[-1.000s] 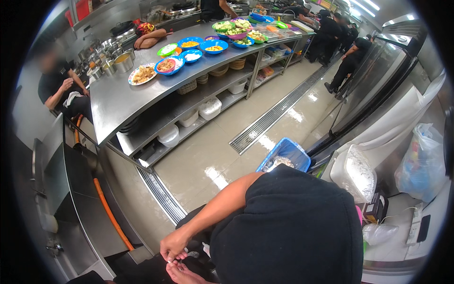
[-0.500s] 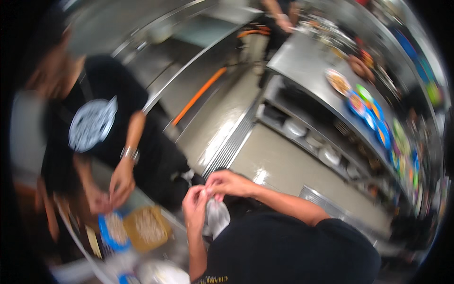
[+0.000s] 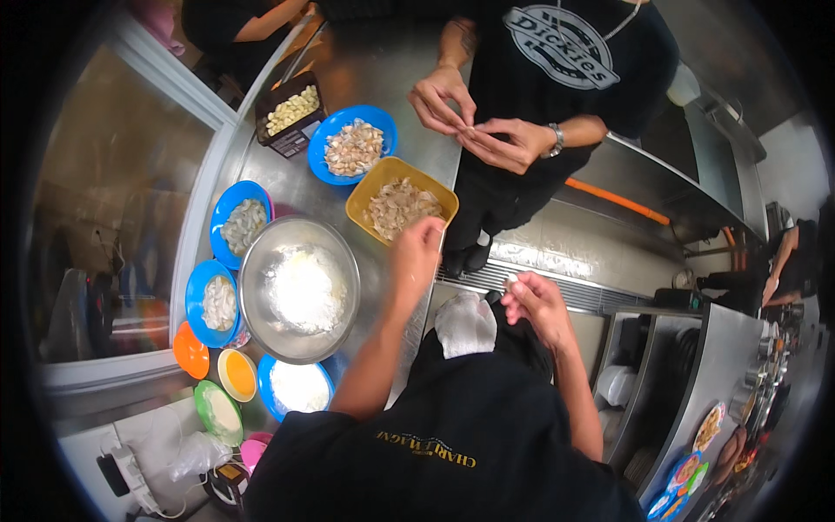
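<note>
My left hand (image 3: 416, 252) reaches over the near rim of a yellow tub (image 3: 358, 211) that holds papery garlic skins (image 3: 400, 204); its fingers are smeared by motion. To the right, above the floor, my right hand (image 3: 539, 304) pinches a small pale piece, seemingly a garlic clove (image 3: 510, 283), at its fingertips. Unpeeled garlic cloves (image 3: 354, 148) fill a blue bowl (image 3: 315, 161) behind the tub. Peeled cloves (image 3: 293, 110) lie in a black box (image 3: 291, 143) farther left. A steel mixing bowl (image 3: 257, 335) with white powder stands left of my left forearm.
Across the counter corner, a co-worker's hands (image 3: 487, 130) meet over a small piece. Blue bowls of shrimp (image 3: 243, 226) and pale strips (image 3: 219, 304) line the window side. Orange, yellow and green bowls (image 3: 217, 413) sit nearer. A steel shelf unit (image 3: 696, 391) stands at right.
The view has turned toward the counter. My hands, together in front of me before, are now apart: the left over the yellow tub, the right off to the right.
</note>
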A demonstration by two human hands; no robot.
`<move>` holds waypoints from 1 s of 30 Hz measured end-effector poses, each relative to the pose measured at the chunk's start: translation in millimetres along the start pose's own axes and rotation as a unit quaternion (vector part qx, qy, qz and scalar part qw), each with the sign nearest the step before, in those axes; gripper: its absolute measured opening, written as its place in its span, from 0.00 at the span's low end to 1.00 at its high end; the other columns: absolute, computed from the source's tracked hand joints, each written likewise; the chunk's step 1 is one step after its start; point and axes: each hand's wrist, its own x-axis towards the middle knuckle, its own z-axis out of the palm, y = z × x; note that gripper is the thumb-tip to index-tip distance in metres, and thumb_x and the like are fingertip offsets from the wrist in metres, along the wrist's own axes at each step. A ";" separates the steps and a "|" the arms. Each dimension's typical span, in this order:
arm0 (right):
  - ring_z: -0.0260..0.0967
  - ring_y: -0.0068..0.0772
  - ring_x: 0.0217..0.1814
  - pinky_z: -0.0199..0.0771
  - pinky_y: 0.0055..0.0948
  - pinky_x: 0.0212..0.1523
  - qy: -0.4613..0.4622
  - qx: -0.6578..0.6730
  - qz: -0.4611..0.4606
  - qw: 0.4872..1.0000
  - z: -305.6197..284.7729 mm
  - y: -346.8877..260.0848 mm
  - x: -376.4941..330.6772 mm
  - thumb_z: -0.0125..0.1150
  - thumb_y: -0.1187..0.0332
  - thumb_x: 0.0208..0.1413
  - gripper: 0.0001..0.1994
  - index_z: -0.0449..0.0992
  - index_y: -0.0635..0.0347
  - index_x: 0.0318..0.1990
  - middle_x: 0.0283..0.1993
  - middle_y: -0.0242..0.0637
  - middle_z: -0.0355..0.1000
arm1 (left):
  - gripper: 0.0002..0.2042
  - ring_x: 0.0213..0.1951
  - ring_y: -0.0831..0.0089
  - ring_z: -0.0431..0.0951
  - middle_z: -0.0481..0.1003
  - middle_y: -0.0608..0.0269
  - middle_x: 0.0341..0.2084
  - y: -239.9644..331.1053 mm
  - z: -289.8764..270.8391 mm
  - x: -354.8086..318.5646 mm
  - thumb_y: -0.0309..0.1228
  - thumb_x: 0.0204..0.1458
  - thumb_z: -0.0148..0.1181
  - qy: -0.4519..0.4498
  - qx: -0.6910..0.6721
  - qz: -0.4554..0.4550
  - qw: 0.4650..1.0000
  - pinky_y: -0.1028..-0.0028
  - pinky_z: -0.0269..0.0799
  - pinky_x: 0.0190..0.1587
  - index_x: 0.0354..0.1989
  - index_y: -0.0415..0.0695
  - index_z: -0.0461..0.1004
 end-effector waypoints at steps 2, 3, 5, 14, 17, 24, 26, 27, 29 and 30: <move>0.76 0.23 0.32 0.81 0.26 0.37 -0.007 -0.010 0.001 1.000 9.2 -8.4 4.4 0.55 0.66 0.72 0.11 0.75 0.66 0.49 0.38 0.37 0.78 | 0.08 0.34 0.50 0.84 0.82 0.48 0.31 -14.4 -12.4 14.8 0.32 0.61 0.62 0.058 0.077 0.035 0.995 0.57 0.76 0.38 0.42 0.43 0.82; 0.76 0.23 0.33 0.81 0.27 0.38 -0.032 -0.006 -0.010 0.999 13.5 -12.9 8.0 0.55 0.66 0.72 0.11 0.75 0.66 0.50 0.39 0.38 0.79 | 0.08 0.34 0.49 0.84 0.82 0.48 0.31 -18.8 -20.2 20.5 0.31 0.60 0.62 0.062 0.106 0.040 0.992 0.56 0.76 0.39 0.42 0.42 0.82; 0.77 0.23 0.35 0.82 0.28 0.41 -0.066 -0.005 -0.026 0.997 19.8 -22.1 11.7 0.53 0.66 0.73 0.11 0.75 0.67 0.50 0.42 0.40 0.80 | 0.10 0.35 0.46 0.83 0.82 0.50 0.31 -47.3 -26.5 31.4 0.29 0.59 0.61 0.046 0.236 0.075 0.968 0.55 0.76 0.39 0.46 0.40 0.81; 0.77 0.22 0.35 0.81 0.26 0.39 -0.029 -0.020 -0.076 0.996 22.4 -37.4 9.1 0.53 0.66 0.73 0.11 0.76 0.66 0.48 0.40 0.38 0.80 | 0.13 0.41 0.79 0.79 0.81 0.63 0.41 61.0 -14.0 -22.4 0.29 0.64 0.62 -0.165 -0.199 -0.001 0.966 0.75 0.75 0.46 0.54 0.37 0.79; 0.77 0.24 0.35 0.81 0.27 0.39 -0.025 -0.108 -0.102 0.989 27.1 -39.0 9.0 0.53 0.67 0.73 0.11 0.76 0.67 0.48 0.38 0.37 0.79 | 0.10 0.38 0.82 0.78 0.81 0.65 0.38 68.9 -6.4 -35.0 0.27 0.64 0.63 -0.206 -0.279 -0.010 0.938 0.78 0.75 0.45 0.50 0.37 0.80; 0.77 0.23 0.34 0.80 0.28 0.38 -0.008 -0.185 -0.109 0.977 23.7 -33.7 1.2 0.53 0.69 0.72 0.10 0.76 0.68 0.46 0.37 0.37 0.79 | 0.08 0.40 0.83 0.79 0.81 0.67 0.37 64.1 -5.0 -36.4 0.29 0.64 0.64 -0.281 -0.227 -0.001 0.933 0.77 0.76 0.46 0.45 0.37 0.79; 0.76 0.22 0.34 0.80 0.27 0.38 -0.004 -0.193 -0.098 0.976 26.8 -28.3 4.2 0.55 0.69 0.72 0.09 0.76 0.69 0.46 0.36 0.36 0.79 | 0.08 0.40 0.82 0.79 0.80 0.66 0.38 53.8 -2.6 -36.0 0.30 0.65 0.63 -0.292 -0.274 -0.006 0.916 0.76 0.77 0.47 0.46 0.38 0.78; 0.76 0.22 0.34 0.79 0.27 0.37 -0.003 -0.198 -0.092 0.976 28.6 -26.6 4.7 0.55 0.69 0.72 0.09 0.75 0.69 0.46 0.35 0.35 0.79 | 0.08 0.41 0.82 0.79 0.80 0.66 0.39 38.0 5.0 -36.7 0.30 0.66 0.62 -0.290 -0.317 -0.011 0.903 0.76 0.77 0.48 0.47 0.38 0.77; 0.78 0.31 0.35 0.78 0.31 0.38 0.016 -0.324 -0.134 0.937 36.6 -37.3 0.8 0.60 0.71 0.67 0.08 0.75 0.67 0.48 0.36 0.42 0.79 | 0.09 0.43 0.81 0.77 0.77 0.67 0.40 24.2 11.6 -35.6 0.32 0.68 0.58 -0.299 -0.312 -0.032 0.901 0.76 0.77 0.48 0.48 0.38 0.75; 0.78 0.34 0.36 0.77 0.33 0.39 0.040 -0.404 -0.147 0.902 44.9 -47.9 -5.2 0.62 0.72 0.65 0.09 0.75 0.65 0.50 0.38 0.44 0.79 | 0.10 0.43 0.81 0.77 0.76 0.67 0.40 24.0 13.4 -36.9 0.33 0.69 0.57 -0.299 -0.312 -0.060 0.900 0.76 0.77 0.48 0.47 0.38 0.75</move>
